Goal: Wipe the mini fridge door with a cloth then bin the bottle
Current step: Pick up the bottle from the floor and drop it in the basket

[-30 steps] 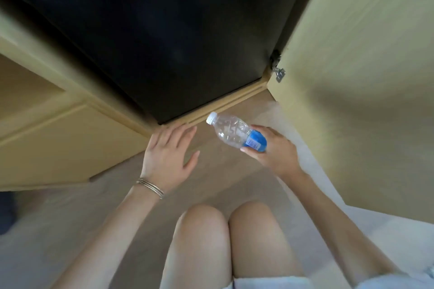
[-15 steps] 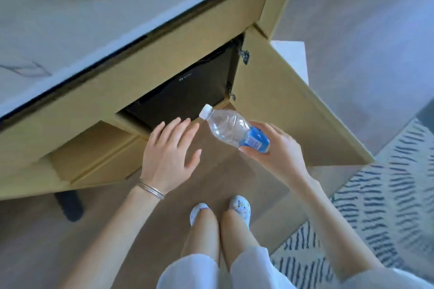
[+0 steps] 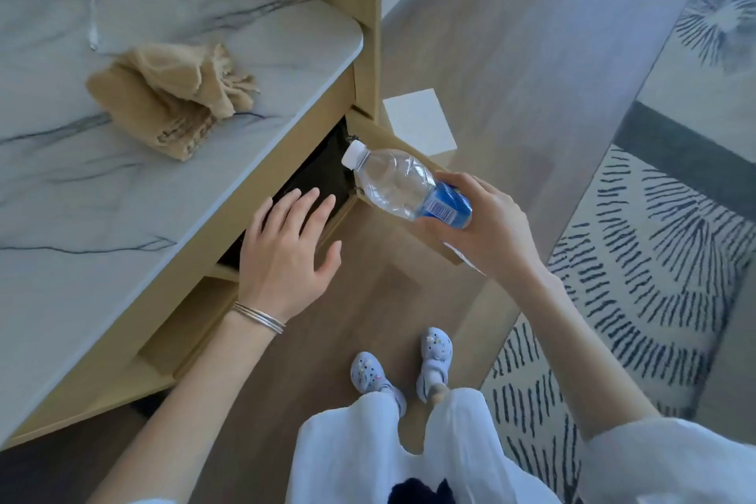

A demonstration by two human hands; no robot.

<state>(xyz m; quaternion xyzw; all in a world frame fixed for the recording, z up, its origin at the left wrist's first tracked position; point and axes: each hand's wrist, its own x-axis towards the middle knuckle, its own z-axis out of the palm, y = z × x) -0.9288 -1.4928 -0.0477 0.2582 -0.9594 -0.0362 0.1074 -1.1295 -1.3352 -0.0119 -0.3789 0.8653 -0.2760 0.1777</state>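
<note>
My right hand (image 3: 489,227) grips a clear plastic bottle (image 3: 399,182) with a white cap and blue label, held tilted above the floor, cap pointing up-left. My left hand (image 3: 286,254) is open with fingers spread, hovering beside the counter's edge in front of the black mini fridge door (image 3: 317,172), which shows as a dark strip under the marble counter. A crumpled beige cloth (image 3: 172,98) lies on the marble counter top (image 3: 122,192), away from both hands.
The wooden cabinet door (image 3: 392,143) stands open to the right of the fridge. A white square object (image 3: 419,121) stands on the wood floor behind it. A patterned rug (image 3: 654,258) lies on the right. My feet (image 3: 403,364) are below. Small items sit at the counter's back.
I have risen from a crouch to standing, so the view now looks down on the counter top and cloth. Both hands kept their pose; the bottle stays in my right hand.
</note>
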